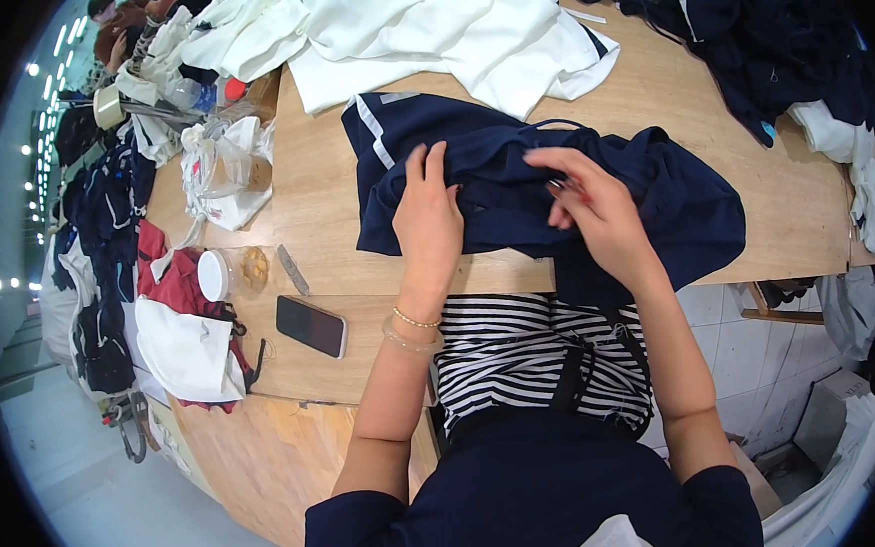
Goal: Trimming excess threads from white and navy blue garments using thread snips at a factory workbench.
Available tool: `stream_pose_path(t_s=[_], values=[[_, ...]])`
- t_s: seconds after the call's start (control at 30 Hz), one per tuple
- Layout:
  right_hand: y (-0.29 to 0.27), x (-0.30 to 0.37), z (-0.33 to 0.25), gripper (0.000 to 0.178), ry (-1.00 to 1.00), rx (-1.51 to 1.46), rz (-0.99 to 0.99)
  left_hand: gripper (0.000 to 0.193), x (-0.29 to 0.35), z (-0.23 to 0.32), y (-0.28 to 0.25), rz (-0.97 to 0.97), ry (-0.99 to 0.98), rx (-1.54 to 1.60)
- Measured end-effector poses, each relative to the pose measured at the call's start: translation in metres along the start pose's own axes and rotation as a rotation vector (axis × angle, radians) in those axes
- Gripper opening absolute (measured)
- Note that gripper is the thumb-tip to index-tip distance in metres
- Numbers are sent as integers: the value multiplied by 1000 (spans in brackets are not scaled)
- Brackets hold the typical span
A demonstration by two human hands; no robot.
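A navy garment (511, 169) lies bunched on the wooden table in front of me, with a white stripe near its left end. My left hand (428, 214) rests on the garment's left part, fingers stretched out and apart. Over the middle of the cloth is my right hand (594, 209), its fingers curled in. A small dark and reddish thing shows between them, too blurred and covered to name. Part of the navy cloth hangs over the table's near edge toward my lap.
White garments (423, 34) are heaped at the far side, and dark garments (734, 35) at the far right. On the left are a phone (312, 326), a white-lidded jar (213, 275), a plastic bag (226, 171) and red and white cloth (189, 339). Another person (127, 27) is at the upper left.
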State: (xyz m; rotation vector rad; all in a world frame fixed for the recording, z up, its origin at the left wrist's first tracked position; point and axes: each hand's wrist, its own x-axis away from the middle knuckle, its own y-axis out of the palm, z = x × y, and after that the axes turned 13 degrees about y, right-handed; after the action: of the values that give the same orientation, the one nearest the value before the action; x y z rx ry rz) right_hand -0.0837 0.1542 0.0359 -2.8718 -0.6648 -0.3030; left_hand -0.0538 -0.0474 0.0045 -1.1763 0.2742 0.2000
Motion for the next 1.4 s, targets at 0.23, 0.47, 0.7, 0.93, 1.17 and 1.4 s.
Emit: stream_pose_path(t_s=[0.23,0.47,0.7,0.93,1.17,1.4], values=[[18,-42,25,29,-227,87,96,37,-17,-15,-17,-148,116,118],[16,-27,27,25,-175,61,166,39,-12,-8,-15,-108,138,510],[40,-35,24,14,-37,230,293,38,1,-3,-7,-29,125,670],[44,-50,20,13,189,105,177,19,0,-4,-10,56,134,651],[44,-24,8,8,39,-299,95,13,2,8,-7,119,-21,637],[64,-3,19,10,-14,-276,24,12,5,16,-4,133,-207,699]])
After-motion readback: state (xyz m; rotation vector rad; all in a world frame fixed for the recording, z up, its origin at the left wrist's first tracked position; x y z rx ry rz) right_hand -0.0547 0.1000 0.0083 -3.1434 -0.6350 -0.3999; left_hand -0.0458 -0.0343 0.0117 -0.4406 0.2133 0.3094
